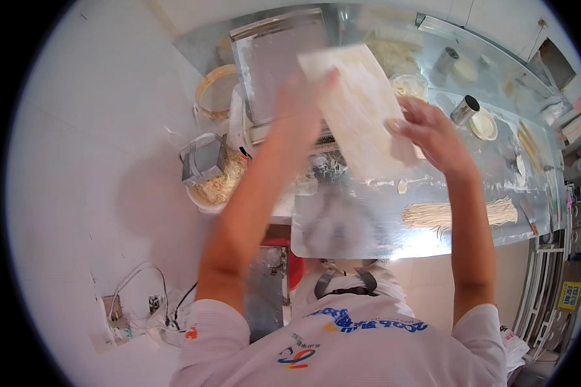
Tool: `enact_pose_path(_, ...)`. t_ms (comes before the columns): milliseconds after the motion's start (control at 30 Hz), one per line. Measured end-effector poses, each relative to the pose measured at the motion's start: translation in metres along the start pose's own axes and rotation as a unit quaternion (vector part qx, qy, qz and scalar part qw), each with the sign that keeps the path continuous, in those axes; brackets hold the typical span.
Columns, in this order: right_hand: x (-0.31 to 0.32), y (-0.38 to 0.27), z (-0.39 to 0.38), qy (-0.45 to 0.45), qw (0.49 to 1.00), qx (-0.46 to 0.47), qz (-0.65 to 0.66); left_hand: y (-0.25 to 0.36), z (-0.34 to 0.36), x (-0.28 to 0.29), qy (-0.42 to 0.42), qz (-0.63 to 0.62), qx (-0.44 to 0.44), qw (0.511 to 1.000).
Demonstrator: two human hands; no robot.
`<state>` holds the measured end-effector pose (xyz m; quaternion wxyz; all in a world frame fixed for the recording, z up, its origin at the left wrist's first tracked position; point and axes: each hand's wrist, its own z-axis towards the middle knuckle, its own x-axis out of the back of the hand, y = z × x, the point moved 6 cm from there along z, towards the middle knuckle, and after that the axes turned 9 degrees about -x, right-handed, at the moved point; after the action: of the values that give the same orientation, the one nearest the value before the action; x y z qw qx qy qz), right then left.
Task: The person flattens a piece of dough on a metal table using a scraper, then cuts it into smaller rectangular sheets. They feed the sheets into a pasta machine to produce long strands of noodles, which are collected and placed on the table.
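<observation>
A pale, floured dough sheet [361,106] is held up at a slant above the metal table, in front of a noodle machine [281,71]. My left hand [303,97], smeared by motion, grips its upper left edge, with the thumb on the sheet's face. On the right edge, my right hand [432,132] pinches the sheet, thumb in front and fingers partly behind. The sheet hides part of the machine's rollers. A bundle of cut noodles [490,211] lies on the table beneath my right forearm, which covers part of it.
At the left, a grey metal box [203,161] rests over a bowl of crumbly dough [223,184], below a round sieve [216,93]. A metal cylinder [465,109] stands beside a white bowl [483,124] at right. A knife [529,216] lies near the table's right edge.
</observation>
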<state>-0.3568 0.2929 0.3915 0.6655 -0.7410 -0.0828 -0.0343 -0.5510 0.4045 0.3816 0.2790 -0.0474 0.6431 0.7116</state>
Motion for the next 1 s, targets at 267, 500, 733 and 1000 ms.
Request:
enact_pose_path(267, -0.082, -0.008, 0.189, -0.014, 0.994, 0.062, 0.085, 0.087, 0.140, 0.106, 0.004, 0.095, -0.132, 0.987)
enact_pose_path(500, -0.083, 0.018, 0.214, 0.212, 0.946, 0.068, -0.236, 0.025, 0.182, 0.156, -0.019, 0.134, -0.126, 0.983)
enact_pose_path(733, -0.121, 0.009, 0.042, 0.174, 0.979, 0.105, -0.036, -0.012, 0.180, 0.193, 0.036, 0.113, -0.085, 0.989)
enact_pose_path(1000, -0.184, 0.178, 0.000, -0.003, 0.957, -0.145, 0.251, -0.015, 0.189, 0.198, 0.089, 0.254, -0.117, 0.956)
